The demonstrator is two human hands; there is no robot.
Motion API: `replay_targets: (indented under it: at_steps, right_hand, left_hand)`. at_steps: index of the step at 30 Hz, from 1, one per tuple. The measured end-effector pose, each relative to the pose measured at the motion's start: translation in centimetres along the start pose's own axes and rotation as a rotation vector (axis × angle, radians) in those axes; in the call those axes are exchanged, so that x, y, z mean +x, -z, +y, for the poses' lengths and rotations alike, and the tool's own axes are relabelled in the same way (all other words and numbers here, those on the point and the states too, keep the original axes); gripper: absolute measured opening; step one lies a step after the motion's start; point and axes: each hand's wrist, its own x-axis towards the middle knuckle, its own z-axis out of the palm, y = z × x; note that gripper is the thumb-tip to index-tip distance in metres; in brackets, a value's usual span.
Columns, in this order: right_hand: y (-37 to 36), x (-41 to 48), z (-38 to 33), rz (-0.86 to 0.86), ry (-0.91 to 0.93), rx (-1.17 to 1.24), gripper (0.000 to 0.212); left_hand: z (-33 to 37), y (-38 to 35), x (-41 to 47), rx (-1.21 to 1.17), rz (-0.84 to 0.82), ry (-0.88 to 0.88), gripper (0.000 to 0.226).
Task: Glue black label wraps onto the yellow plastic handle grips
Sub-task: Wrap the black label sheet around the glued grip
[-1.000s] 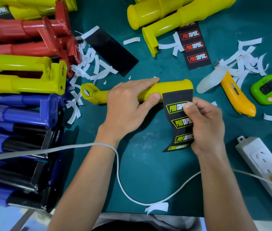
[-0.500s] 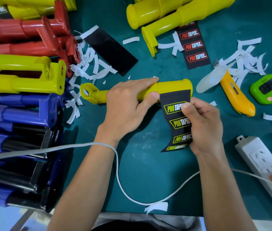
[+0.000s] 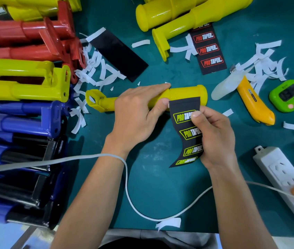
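While the left hand (image 3: 135, 112) grips the yellow handle (image 3: 185, 93) on the green mat (image 3: 157, 191), thumb just beside the top edge of the black label (image 3: 181, 119), the right hand (image 3: 216, 139) pinches that label lower down, its free tail curling toward the person. The top edge lies against the fat end of the handle (whether it has bonded cannot be told). Judgement: hold the label taut and square to the end collar, then roll the handle so the wrap lays down without crease or skew; the knife (image 3: 250, 103) lies well apart at right.
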Motion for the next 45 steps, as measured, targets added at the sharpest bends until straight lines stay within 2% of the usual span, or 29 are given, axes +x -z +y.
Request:
replay_targets:
  at_steps: [4, 10, 17, 20, 22, 24, 31, 36, 42, 45]
  right_hand:
    - [0.1, 0.0, -0.3, -0.002, 0.004, 0.025, 0.02]
    - [-0.1, -0.1, -0.5, -0.029, -0.005, 0.025, 0.021]
    - [-0.2, -0.1, -0.3, -0.043, -0.038, 0.041, 0.022]
    - [0.1, 0.0, -0.4, -0.01, 0.017, 0.039, 0.02]
    - [0.8, 0.1, -0.6, 0.097, 0.111, -0.029, 0.021]
    - [1.3, 0.2, -0.6, 0.176, 0.184, -0.11, 0.026]
    - [0.7, 0.3, 0.3, 0.213, 0.297, -0.484, 0.03]
    - [0.1, 0.5, 0.4, 0.175, 0.325, -0.505, 0.044]
    - [-0.1, 0.5, 0.3, 0.177, 0.286, -0.521, 0.035]
    - [-0.1, 0.7, 0.5, 0.179, 0.249, -0.508, 0.04]
  left_hand:
    - [0.0, 0.2, 0.0, -0.046, 0.006, -0.008, 0.074]
    - [0.1, 0.2, 0.0, -0.03, 0.002, -0.029, 0.08]
    - [0.2, 0.2, 0.0, -0.013, -0.001, -0.025, 0.076]
    - [0.4, 0.2, 0.0, 0.011, -0.006, 0.017, 0.058]
    - [0.5, 0.1, 0.1, 0.023, 0.0, 0.055, 0.044]
    - [0.5, 0.2, 0.1, 0.025, 0.005, 0.065, 0.041]
    - [0.7, 0.4, 0.1, 0.011, -0.015, 0.084, 0.047]
    - [0.9, 0.6, 0.1, -0.001, -0.024, 0.096, 0.049]
    - [1.2, 0.8, 0.1, -0.011, -0.025, 0.1, 0.048]
    - [1.2, 0.7, 0.1, -0.014, -0.016, 0.098, 0.044]
